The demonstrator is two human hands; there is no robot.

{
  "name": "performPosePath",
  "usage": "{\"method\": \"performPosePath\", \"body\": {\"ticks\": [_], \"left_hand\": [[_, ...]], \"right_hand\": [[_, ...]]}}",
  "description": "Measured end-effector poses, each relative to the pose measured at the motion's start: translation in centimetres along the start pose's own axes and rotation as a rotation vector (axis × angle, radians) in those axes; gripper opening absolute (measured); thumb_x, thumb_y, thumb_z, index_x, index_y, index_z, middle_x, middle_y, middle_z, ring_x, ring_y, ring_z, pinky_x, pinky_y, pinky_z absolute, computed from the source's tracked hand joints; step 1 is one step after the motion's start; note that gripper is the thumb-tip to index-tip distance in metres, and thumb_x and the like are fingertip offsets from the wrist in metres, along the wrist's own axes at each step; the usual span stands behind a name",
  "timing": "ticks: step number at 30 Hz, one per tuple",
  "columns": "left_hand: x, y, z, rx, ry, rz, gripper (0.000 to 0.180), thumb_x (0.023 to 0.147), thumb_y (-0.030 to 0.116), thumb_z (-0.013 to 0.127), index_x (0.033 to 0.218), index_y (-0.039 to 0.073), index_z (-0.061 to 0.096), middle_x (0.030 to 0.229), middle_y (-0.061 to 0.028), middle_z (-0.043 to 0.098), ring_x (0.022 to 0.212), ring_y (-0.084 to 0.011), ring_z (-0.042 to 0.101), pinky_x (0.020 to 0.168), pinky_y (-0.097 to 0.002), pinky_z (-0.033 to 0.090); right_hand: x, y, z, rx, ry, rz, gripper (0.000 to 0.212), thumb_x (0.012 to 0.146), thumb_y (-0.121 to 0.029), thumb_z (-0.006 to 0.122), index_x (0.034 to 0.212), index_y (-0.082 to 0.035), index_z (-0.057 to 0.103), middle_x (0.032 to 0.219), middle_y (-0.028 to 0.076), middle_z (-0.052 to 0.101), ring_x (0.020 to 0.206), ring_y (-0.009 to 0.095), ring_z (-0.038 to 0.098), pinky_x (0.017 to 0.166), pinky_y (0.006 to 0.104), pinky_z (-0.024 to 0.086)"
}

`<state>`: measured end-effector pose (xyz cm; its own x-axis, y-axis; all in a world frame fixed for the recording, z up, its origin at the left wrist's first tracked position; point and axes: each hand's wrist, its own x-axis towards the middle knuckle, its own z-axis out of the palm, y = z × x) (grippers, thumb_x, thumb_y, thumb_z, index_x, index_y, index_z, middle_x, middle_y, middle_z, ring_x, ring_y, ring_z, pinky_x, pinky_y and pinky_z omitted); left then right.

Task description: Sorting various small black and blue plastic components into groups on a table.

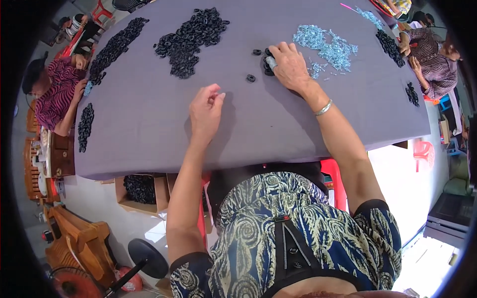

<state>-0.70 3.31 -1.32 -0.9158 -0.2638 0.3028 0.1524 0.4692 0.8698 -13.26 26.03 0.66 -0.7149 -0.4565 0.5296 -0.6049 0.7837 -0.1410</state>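
Observation:
My right hand [290,64] is bent down over a few black ring-like pieces [268,72], its fingers curled against them; the fingertips are partly hidden. One of its digits wears a grey wrap, and a silver bangle circles the wrist. Just left of it, two loose black pieces lie on the grey cloth. Nearer to me, my left hand [204,114] hovers above the cloth, fingers bent, thumb a little apart, nothing visible in it. Beyond it spreads a big heap of the black pieces [191,42]. Small clear bluish pieces [328,47] are scattered right of my right hand.
A grey cloth [164,144] covers the table. More black pieces line its left [112,47] and right [390,48] sides. One person [59,92] works at the left edge, another [427,59] at the right. Under the table, a cardboard box [161,193] holds black pieces.

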Motion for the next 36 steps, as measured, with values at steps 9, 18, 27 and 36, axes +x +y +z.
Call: {"method": "performPosePath", "body": {"ticks": [9, 18, 27, 36], "left_hand": [[-0.1, 0.7, 0.0, 0.01, -0.016, 0.058, 0.017, 0.082, 0.007, 0.065, 0.098, 0.0, 0.063, 0.08, -0.0065, 0.059, 0.066, -0.0127, 0.056, 0.063, -0.0267, 0.047], [-0.4, 0.5, 0.3, 0.002, -0.011, 0.053, 0.016, 0.083, 0.007, 0.065, 0.097, 0.001, 0.063, 0.079, -0.0061, 0.059, 0.065, -0.0126, 0.055, 0.062, -0.026, 0.047], [-0.4, 1.6, -0.1, 0.023, -0.05, 0.056, 0.013, 0.084, 0.006, 0.064, 0.095, 0.0, 0.062, 0.079, -0.0067, 0.058, 0.067, -0.0136, 0.057, 0.063, -0.0264, 0.047], [-0.5, 2.6, -1.2, 0.044, -0.152, -0.018, 0.014, 0.084, 0.007, 0.064, 0.095, -0.001, 0.062, 0.078, -0.0006, 0.055, 0.067, -0.0072, 0.05, 0.063, -0.0213, 0.043]], "right_hand": [[-0.3, -2.1, 1.3, 0.186, -0.002, -0.157, 0.032, 0.08, -0.005, 0.058, 0.112, -0.007, 0.056, 0.101, 0.011, 0.054, 0.094, 0.031, 0.051, 0.082, 0.0409, 0.046], [-1.9, -4.7, -0.5, 0.16, -0.027, -0.225, 0.04, 0.068, 0.005, 0.056, 0.107, -0.007, 0.059, 0.104, 0.005, 0.057, 0.095, 0.028, 0.051, 0.082, 0.0376, 0.044], [-0.9, 1.2, -0.7, -0.005, 0.047, 0.026, 0.041, 0.069, 0.006, 0.053, 0.107, -0.007, 0.061, 0.098, 0.008, 0.057, 0.094, 0.03, 0.052, 0.08, 0.04, 0.045], [-1.0, -1.3, -0.9, 0.338, -0.128, -0.13, 0.047, 0.066, 0.01, 0.052, 0.109, -0.004, 0.059, 0.099, 0.011, 0.057, 0.095, 0.033, 0.052, 0.083, 0.0411, 0.045]]}}
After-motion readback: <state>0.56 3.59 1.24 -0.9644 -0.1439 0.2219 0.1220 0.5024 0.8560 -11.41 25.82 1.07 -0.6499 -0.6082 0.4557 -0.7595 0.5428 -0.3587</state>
